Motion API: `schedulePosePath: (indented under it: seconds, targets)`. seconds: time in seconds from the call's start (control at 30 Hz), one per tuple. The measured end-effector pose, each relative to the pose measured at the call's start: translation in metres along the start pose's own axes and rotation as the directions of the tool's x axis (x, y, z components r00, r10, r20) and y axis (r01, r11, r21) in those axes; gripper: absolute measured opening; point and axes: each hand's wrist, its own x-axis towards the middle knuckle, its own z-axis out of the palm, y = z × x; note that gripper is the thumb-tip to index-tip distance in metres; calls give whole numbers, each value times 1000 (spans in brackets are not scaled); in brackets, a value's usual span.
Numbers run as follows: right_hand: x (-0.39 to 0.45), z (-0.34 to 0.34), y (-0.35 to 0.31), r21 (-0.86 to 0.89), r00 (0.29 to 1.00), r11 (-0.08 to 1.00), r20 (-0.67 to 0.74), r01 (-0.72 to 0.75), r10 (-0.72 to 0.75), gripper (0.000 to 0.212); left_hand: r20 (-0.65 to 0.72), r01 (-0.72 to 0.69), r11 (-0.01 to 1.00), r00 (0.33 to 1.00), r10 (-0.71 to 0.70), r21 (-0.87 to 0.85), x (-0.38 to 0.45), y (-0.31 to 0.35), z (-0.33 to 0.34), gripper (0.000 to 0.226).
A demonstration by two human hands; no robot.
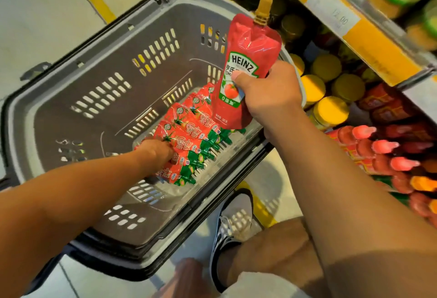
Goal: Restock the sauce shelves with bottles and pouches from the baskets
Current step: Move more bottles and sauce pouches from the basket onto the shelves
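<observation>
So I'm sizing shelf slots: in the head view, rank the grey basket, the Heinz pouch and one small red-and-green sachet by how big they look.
1. Grey basket, by far the largest.
2. Heinz pouch, held upright by the right hand.
3. One small sachet, under the left hand.
The pouch is raised nearer the camera, which exaggerates its lead.

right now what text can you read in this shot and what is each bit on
"HEINZ": red spouted pouch, gripped in the right hand.
"TOM", cut off by the thumb: same pouch, under the brand.
"0" plus Chinese characters: green band low on that pouch.
"12.00", faint: price tag on the shelf edge.
Small red and green pouches in the basket, under the left hand: print too blurred to read.
</observation>
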Motion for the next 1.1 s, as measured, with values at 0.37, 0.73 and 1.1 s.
schedulePosePath:
  seconds: [0.37, 0.73, 1.1]
  targets:
    - [-20, -16, -13, 113, 998, 991, -22, 65, -63, 16, -166, 11, 950, 984, -66, -312, -36, -29, -25, 35]
    - [-65, -37, -58, 413, 970, 899, -241, 142, -43, 5, -480, -450, 174, 784, -394, -876, -162, -83, -69, 20]
    - [-153, -107, -63, 540, 935, 799, -348, 264, -74, 6, -619, -815, -245, 564, -547, -525, -289, -18, -166, 31]
